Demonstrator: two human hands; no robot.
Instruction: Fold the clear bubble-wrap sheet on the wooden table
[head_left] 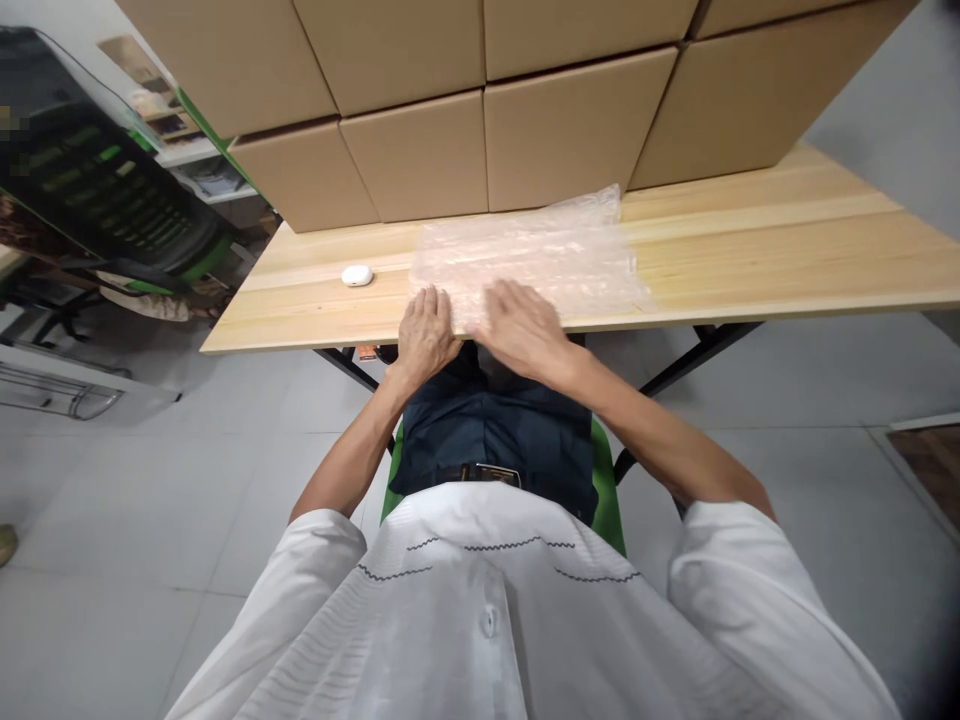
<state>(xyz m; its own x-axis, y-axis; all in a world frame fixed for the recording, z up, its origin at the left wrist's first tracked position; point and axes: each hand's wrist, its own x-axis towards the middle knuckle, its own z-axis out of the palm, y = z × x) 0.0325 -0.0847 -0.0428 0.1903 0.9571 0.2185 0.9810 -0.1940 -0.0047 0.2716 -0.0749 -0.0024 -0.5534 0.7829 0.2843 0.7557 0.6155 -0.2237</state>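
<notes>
A clear sheet of bubble wrap (pixel 547 260) lies spread on the wooden table (pixel 750 240), its far right corner raised against the boxes. My left hand (pixel 426 335) rests at the sheet's near left corner, fingers stretched out and pointing forward. Close beside it, my right hand (pixel 521 325) lies flat on the near edge of the sheet, slightly blurred, with its fingers extended. Neither hand grips anything. To the left of the sheet sits a small white rounded case (pixel 357 275).
Stacked cardboard boxes (pixel 412 160) form a wall along the table's back. A black chair (pixel 97 170) stands at the left, with a person's foot near it. Shelves (pixel 195 160) are behind. Dark table legs (pixel 701 350) show below the front edge.
</notes>
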